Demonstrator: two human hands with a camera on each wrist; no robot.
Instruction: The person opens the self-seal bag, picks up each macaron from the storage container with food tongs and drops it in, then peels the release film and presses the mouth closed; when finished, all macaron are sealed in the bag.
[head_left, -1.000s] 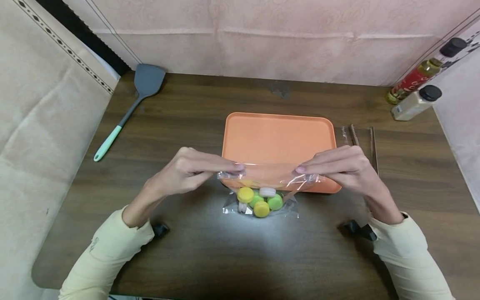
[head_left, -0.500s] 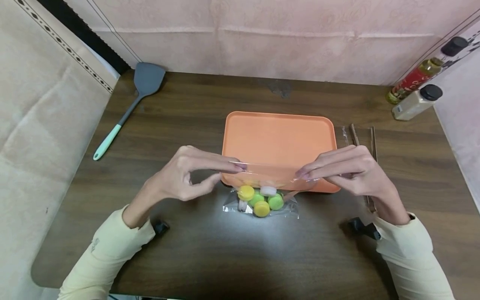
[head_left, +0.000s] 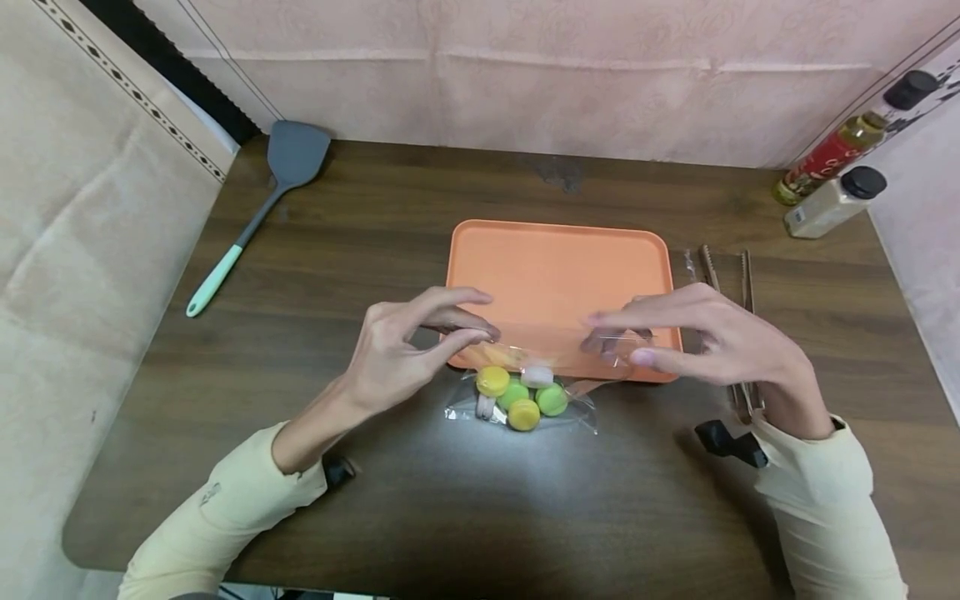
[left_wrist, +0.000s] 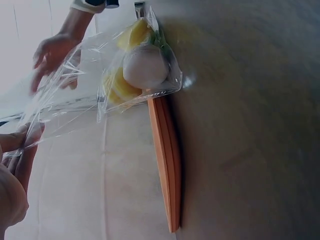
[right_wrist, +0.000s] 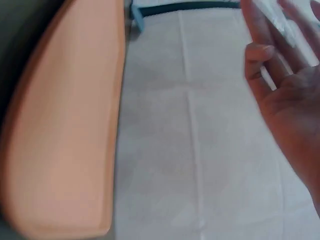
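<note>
A clear plastic bag [head_left: 465, 406] holds several small round pieces [head_left: 523, 413] in yellow, green and white. Its lower part lies on the table just before the orange tray [head_left: 555, 267], and its upper part rises in front of the tray's near edge. My left hand [head_left: 393, 354] pinches the upper left of the bag between thumb and fingers, as the left wrist view also shows. At the upper right side, my right hand [head_left: 738, 337] has thumb and fingers apart around the film. Whether its fingertips touch the film I cannot tell.
Metal tongs [head_left: 747, 287] lie right of the tray, partly behind my right hand. A grey turner [head_left: 297, 154] with a mint handle lies at the left. At the back right stand a red-labelled bottle [head_left: 831, 158] and a black-capped jar [head_left: 823, 210].
My left hand has gone from straight fingers along the bag's top, through a spread thumb, to a pinch. My right thumb has parted from the fingers. The pieces have barely moved.
</note>
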